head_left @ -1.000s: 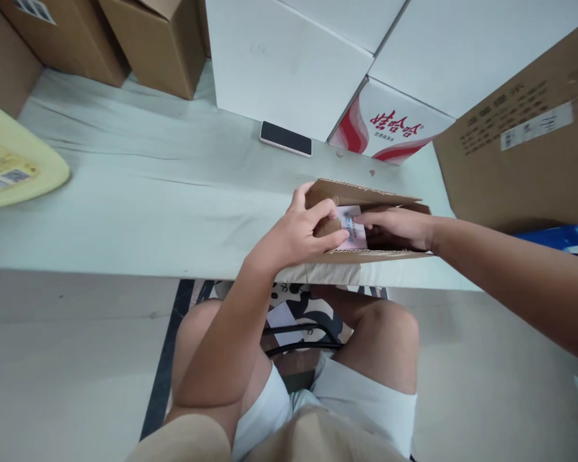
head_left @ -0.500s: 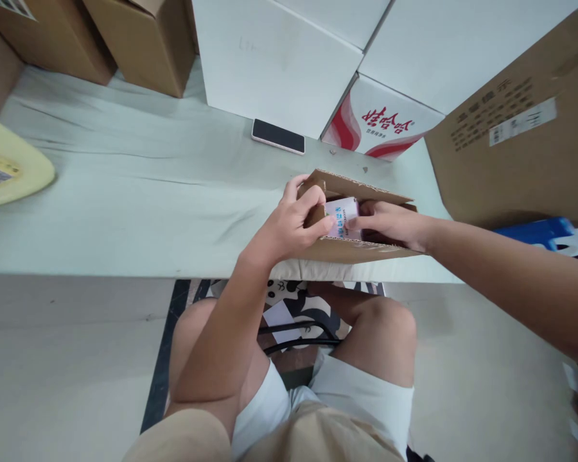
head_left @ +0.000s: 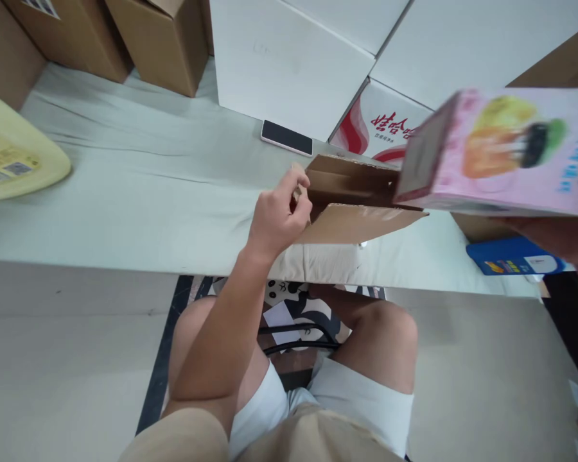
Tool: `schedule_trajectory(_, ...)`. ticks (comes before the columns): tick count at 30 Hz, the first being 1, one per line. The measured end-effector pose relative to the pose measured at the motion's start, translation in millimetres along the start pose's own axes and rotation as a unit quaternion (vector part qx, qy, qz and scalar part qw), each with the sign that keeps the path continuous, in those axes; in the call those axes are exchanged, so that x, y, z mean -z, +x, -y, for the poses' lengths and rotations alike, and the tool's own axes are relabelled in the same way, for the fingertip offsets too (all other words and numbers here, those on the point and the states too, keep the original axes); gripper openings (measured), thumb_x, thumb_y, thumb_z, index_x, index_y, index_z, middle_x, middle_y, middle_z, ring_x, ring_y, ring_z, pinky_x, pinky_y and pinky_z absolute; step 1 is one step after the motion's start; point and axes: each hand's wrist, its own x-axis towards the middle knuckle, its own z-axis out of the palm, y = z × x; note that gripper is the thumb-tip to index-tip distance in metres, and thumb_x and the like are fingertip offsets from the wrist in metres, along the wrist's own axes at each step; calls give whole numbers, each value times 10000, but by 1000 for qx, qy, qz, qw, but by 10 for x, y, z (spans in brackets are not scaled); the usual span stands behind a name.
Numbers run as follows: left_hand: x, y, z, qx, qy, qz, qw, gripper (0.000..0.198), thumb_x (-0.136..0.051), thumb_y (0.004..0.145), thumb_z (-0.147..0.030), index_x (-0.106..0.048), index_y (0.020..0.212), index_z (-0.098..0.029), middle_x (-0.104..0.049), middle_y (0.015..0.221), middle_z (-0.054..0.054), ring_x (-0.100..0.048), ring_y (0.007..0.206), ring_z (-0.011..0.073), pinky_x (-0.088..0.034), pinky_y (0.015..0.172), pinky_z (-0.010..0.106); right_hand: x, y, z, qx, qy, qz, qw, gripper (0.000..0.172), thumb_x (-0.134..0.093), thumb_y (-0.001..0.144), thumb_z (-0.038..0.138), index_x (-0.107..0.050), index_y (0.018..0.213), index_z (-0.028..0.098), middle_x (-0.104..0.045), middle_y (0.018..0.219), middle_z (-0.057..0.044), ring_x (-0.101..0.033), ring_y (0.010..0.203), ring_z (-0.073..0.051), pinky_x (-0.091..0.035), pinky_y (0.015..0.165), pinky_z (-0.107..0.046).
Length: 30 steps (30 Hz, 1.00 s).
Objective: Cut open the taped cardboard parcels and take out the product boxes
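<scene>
My left hand (head_left: 282, 212) is closed on the left end of an open cardboard box (head_left: 366, 221), which stands near the front edge of the cloth-covered table (head_left: 139, 205). The inside of the box shows brown walls; its bottom is hidden. To the right and above it, my right hand (head_left: 553, 237) holds up a pink printed carton (head_left: 505, 154) with fruit pictures and blue lettering. The carton is blurred and runs off the right edge of the view. Only part of my right hand shows, under the carton.
Behind the box lies a phone (head_left: 286, 138), before stacked white boxes (head_left: 289, 64) and a red-and-white carton (head_left: 383, 125). Brown boxes (head_left: 161, 45) stand at the back left. A yellow jug (head_left: 17, 151) is at far left, a blue package (head_left: 513, 256) at right.
My right hand has lifted the pink carton out of the cardboard box and carried it up to the right. My left hand stays on the box's left end.
</scene>
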Motion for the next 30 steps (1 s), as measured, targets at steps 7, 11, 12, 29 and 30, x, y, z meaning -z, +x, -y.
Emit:
schedule_trajectory(7,352,130,154,-32,20,-301,953,101,-529,959,-242,-550,862,-225,-555,793,-29,-525,695,110,-421,676,312,-138,-588,-1001,-153,203,-142,957,405,-472,851,518,-744,1143,446,-668,1397,-57,-618,1320,-373,-610,808,-504)
schedule_trajectory(11,640,215,238,-77,86,-447,887,171,-502,933,-134,-486,781,-211,-489,799,-17,-498,778,101,-444,792,303,-486,-669,-1576,-188,265,-70,943,492,-445,868,558,-656,1281,394,-637,1437,-72,-580,1365,-379,-583,939,-585)
schedule_trajectory(12,684,230,265,-79,99,-464,877,169,-496,915,-111,-475,780,-211,-469,787,-17,-484,768,103,-439,787,295,-583,-638,-1692,-188,284,-54,939,512,-474,852,575,-641,1291,372,-658,1402,-81,-603,1333,-389,-575,939,-615)
schedule_trajectory(29,-445,-197,-71,168,-46,455,873,810,-813,732,-536,-510,1408,-209,-634,1390,132,-639,1215,295,-553,967,402,-1027,-256,-1648,-102,352,184,912,520,-933,590,413,-544,891,242,-663,1065,-16,-615,789,-144,-516,587,-243)
schedule_trajectory(30,-515,-209,11,219,-85,484,843,880,-838,701,-548,-493,1431,-198,-632,1406,147,-642,1224,315,-557,967,413,-1026,-228,-1656,-109,361,168,911,514,-922,598,440,-560,907,246,-650,1183,-28,-630,860,-160,-531,614,-252)
